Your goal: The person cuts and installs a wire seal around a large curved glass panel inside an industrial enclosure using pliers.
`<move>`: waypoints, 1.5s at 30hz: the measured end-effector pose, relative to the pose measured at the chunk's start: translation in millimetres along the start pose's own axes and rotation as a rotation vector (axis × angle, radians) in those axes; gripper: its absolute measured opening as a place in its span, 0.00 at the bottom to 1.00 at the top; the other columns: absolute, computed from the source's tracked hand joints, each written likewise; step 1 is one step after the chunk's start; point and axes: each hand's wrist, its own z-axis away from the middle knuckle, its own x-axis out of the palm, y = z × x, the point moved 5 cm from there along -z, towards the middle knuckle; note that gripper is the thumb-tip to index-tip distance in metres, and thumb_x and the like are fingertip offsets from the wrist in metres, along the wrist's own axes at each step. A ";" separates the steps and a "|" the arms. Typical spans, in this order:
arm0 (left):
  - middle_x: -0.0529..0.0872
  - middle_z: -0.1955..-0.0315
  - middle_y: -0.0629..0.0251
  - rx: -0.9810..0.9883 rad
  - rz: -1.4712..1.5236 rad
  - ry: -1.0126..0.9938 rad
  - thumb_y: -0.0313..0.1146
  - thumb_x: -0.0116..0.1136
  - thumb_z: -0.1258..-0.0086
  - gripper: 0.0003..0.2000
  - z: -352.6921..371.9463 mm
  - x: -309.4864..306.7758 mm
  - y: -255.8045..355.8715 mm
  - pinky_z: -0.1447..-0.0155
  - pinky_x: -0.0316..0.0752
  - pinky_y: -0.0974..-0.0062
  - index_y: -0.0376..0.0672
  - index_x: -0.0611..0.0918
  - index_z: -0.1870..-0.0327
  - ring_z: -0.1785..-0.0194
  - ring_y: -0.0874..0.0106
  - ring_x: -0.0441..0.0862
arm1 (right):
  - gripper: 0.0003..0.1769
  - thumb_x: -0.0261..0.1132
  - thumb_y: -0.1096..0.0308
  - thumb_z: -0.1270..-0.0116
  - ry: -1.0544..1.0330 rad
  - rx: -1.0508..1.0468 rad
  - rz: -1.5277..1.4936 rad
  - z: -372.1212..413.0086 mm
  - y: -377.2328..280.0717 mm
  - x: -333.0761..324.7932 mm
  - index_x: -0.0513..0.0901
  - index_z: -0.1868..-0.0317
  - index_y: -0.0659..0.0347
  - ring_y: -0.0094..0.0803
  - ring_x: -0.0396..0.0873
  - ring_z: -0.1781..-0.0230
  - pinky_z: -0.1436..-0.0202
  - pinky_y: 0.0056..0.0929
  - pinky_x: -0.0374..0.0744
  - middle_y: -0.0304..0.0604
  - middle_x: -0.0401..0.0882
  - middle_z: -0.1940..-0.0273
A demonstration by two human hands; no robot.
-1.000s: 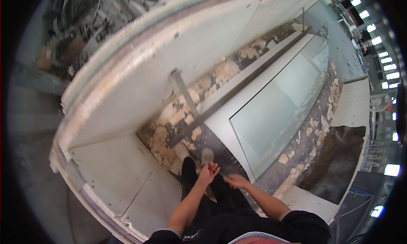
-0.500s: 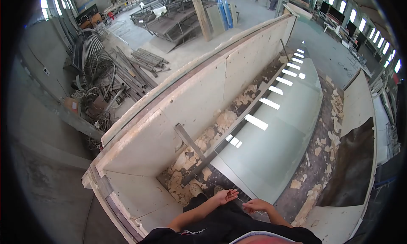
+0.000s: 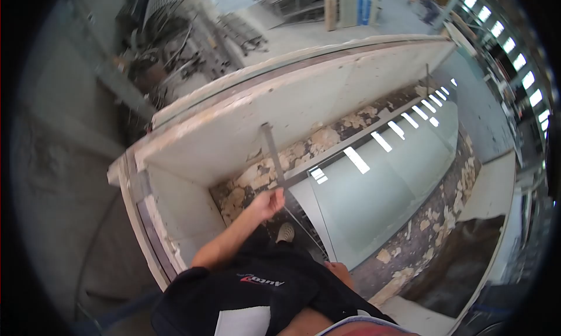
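Observation:
My left hand (image 3: 269, 205) is reached forward, its fingers closed beside the near corner of a metal frame bar (image 3: 299, 178). A thin pale strand (image 3: 306, 229), too fine to name, runs from it down toward my right hand (image 3: 338, 271). That hand is low at the near corner of a large curved glass sheet (image 3: 380, 187), its fingers curled and partly hidden. The strand passes along the near end of the glass. A metal post (image 3: 272, 149) rises close to my left hand.
Pale panel walls (image 3: 231, 131) enclose the space on the left and far side. Broken pale flakes (image 3: 310, 143) litter the floor around the glass. A dark brown patch (image 3: 467, 260) covers part of the right panel. My shoe (image 3: 286, 232) stands by the frame.
My left hand has moved forward and left to the frame corner, away from my right hand. The strand between them now spans longer. My head view has turned and shifted.

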 end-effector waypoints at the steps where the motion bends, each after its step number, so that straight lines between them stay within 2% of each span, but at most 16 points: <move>1: 0.83 0.72 0.68 0.054 0.030 0.031 0.30 0.38 0.23 0.13 5.7 6.6 19.4 0.62 0.83 0.76 0.38 0.80 0.57 0.70 0.75 0.83 | 0.37 0.44 0.37 0.30 0.224 0.087 -0.084 -2.4 15.4 8.9 0.87 0.68 0.62 0.44 0.84 0.59 0.54 0.41 0.78 0.52 0.85 0.66; 2: 0.83 0.71 0.68 0.065 0.093 0.035 0.30 0.37 0.23 0.14 3.0 5.0 35.3 0.60 0.84 0.75 0.36 0.79 0.55 0.69 0.74 0.83 | 0.34 0.45 0.40 0.28 0.203 0.082 -0.169 -18.7 45.6 39.3 0.87 0.63 0.61 0.45 0.83 0.62 0.56 0.41 0.77 0.55 0.83 0.68; 6: 0.84 0.61 0.61 0.066 -0.016 -0.083 0.30 0.35 0.22 0.14 6.1 17.5 59.5 0.49 0.82 0.67 0.35 0.76 0.52 0.59 0.69 0.84 | 0.30 0.51 0.43 0.29 0.169 0.192 -0.239 -1.9 8.9 48.4 0.86 0.60 0.63 0.37 0.82 0.67 0.58 0.34 0.77 0.48 0.85 0.68; 8: 0.83 0.53 0.59 0.011 -0.008 -0.101 0.32 0.35 0.21 0.12 21.4 35.6 58.0 0.41 0.78 0.62 0.36 0.74 0.52 0.50 0.66 0.82 | 0.28 0.54 0.45 0.29 0.131 0.221 -0.316 6.1 -15.9 35.9 0.86 0.60 0.64 0.33 0.80 0.68 0.60 0.31 0.76 0.45 0.85 0.68; 13: 0.80 0.47 0.57 -0.070 0.112 -0.144 0.32 0.37 0.21 0.12 46.0 65.9 100.2 0.37 0.75 0.64 0.35 0.73 0.49 0.43 0.64 0.79 | 0.24 0.61 0.49 0.31 0.229 0.231 -0.607 40.0 -62.3 -46.4 0.85 0.61 0.66 0.22 0.77 0.70 0.64 0.23 0.74 0.37 0.85 0.69; 16: 0.79 0.45 0.56 -0.077 0.144 -0.168 0.31 0.37 0.21 0.12 44.7 70.6 135.4 0.36 0.74 0.64 0.35 0.72 0.48 0.41 0.63 0.78 | 0.19 0.62 0.56 0.32 0.707 0.306 -0.278 97.1 -83.4 -141.6 0.86 0.71 0.64 0.20 0.74 0.74 0.67 0.24 0.72 0.38 0.81 0.77; 18: 0.80 0.46 0.56 -0.097 0.125 -0.187 0.31 0.36 0.21 0.14 38.4 73.6 156.0 0.36 0.75 0.65 0.33 0.71 0.44 0.43 0.64 0.79 | 0.17 0.66 0.68 0.35 1.074 0.161 -0.247 151.1 -139.1 -203.9 0.77 0.81 0.65 0.17 0.65 0.78 0.73 0.22 0.66 0.33 0.71 0.83; 22: 0.80 0.46 0.58 -0.166 0.075 -0.263 0.31 0.37 0.21 0.13 26.9 71.7 184.0 0.39 0.77 0.68 0.34 0.71 0.44 0.43 0.65 0.79 | 0.19 0.67 0.66 0.34 1.591 0.173 0.278 249.4 -222.9 -276.1 0.70 0.79 0.64 0.26 0.60 0.78 0.72 0.30 0.64 0.40 0.65 0.81; 27: 0.80 0.46 0.59 -0.212 0.063 -0.303 0.31 0.38 0.21 0.15 15.8 66.4 199.2 0.42 0.79 0.72 0.33 0.72 0.41 0.45 0.70 0.80 | 0.17 0.59 0.72 0.29 1.874 0.087 0.293 327.8 -292.6 -276.7 0.64 0.76 0.64 0.25 0.58 0.75 0.71 0.26 0.63 0.37 0.59 0.78; 33: 0.86 0.59 0.64 -0.230 0.120 -0.397 0.32 0.41 0.22 0.13 22.5 86.8 223.8 0.47 0.82 0.73 0.37 0.78 0.48 0.57 0.72 0.85 | 0.17 0.54 0.71 0.26 2.115 0.129 0.218 383.8 -322.2 -251.4 0.62 0.75 0.64 0.21 0.54 0.76 0.74 0.23 0.57 0.34 0.53 0.78; 35: 0.86 0.59 0.64 -0.222 0.050 -0.452 0.33 0.42 0.22 0.13 38.3 104.2 219.8 0.48 0.82 0.74 0.38 0.78 0.49 0.57 0.72 0.85 | 0.17 0.56 0.69 0.27 2.117 0.170 0.086 381.5 -324.4 -245.9 0.65 0.75 0.63 0.19 0.56 0.76 0.74 0.21 0.57 0.33 0.56 0.78; 38: 0.87 0.60 0.65 -0.298 -0.003 -0.475 0.36 0.43 0.22 0.12 65.9 137.7 196.8 0.51 0.82 0.72 0.40 0.79 0.52 0.58 0.71 0.86 | 0.14 0.69 0.67 0.38 1.801 0.101 -0.121 361.2 -313.9 -242.8 0.72 0.73 0.63 0.18 0.59 0.77 0.73 0.17 0.59 0.30 0.63 0.77; 39: 0.87 0.60 0.65 -0.336 0.005 -0.511 0.36 0.42 0.21 0.13 74.1 148.5 188.9 0.52 0.83 0.71 0.40 0.80 0.54 0.59 0.70 0.86 | 0.14 0.69 0.67 0.38 1.812 0.120 -0.132 365.9 -317.5 -239.7 0.72 0.73 0.63 0.18 0.59 0.77 0.73 0.17 0.59 0.30 0.63 0.77; 41: 0.86 0.60 0.66 -0.358 -0.016 -0.513 0.38 0.43 0.22 0.12 82.3 163.7 176.9 0.52 0.83 0.71 0.42 0.79 0.55 0.60 0.70 0.85 | 0.18 0.77 0.62 0.48 1.248 -0.135 -0.578 348.9 -327.6 -232.8 0.77 0.71 0.64 0.17 0.61 0.79 0.75 0.18 0.60 0.29 0.66 0.78; 42: 0.86 0.59 0.65 -0.322 -0.028 -0.587 0.39 0.42 0.21 0.13 86.4 173.4 172.1 0.53 0.82 0.70 0.43 0.79 0.55 0.60 0.70 0.85 | 0.25 0.82 0.56 0.57 1.143 -0.192 -0.709 351.7 -311.3 -221.3 0.81 0.66 0.65 0.16 0.66 0.78 0.76 0.17 0.62 0.31 0.71 0.78; 45: 0.84 0.57 0.64 -0.306 -0.151 -0.755 0.41 0.41 0.21 0.14 99.5 191.5 138.5 0.52 0.80 0.70 0.43 0.77 0.53 0.60 0.69 0.84 | 0.26 0.82 0.56 0.58 1.122 -0.352 -0.863 379.1 -273.5 -193.3 0.82 0.66 0.65 0.16 0.69 0.77 0.75 0.16 0.65 0.32 0.73 0.78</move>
